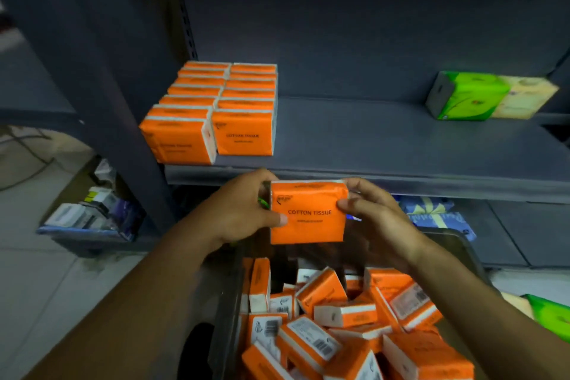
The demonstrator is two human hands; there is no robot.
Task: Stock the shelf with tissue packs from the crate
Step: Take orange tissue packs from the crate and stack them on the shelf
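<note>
Both hands are holding one orange tissue pack [308, 213] upright above the crate [228, 302]: left hand [243, 210] is pinching its left edge, right hand [373, 213] is pinching its right edge. Two stocked rows [212, 108] are sitting on the shelf [370, 139], up and left of the hands. Risk: the soft pack is likely to buckle or nudge the front row out of line on placement.

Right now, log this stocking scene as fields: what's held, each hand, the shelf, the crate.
held: one orange tissue pack, upright, label toward the camera
left hand: grips its left edge
right hand: grips its right edge
shelf: two rows of orange packs at left, green pack at right
crate: loose orange packs, jumbled
</note>
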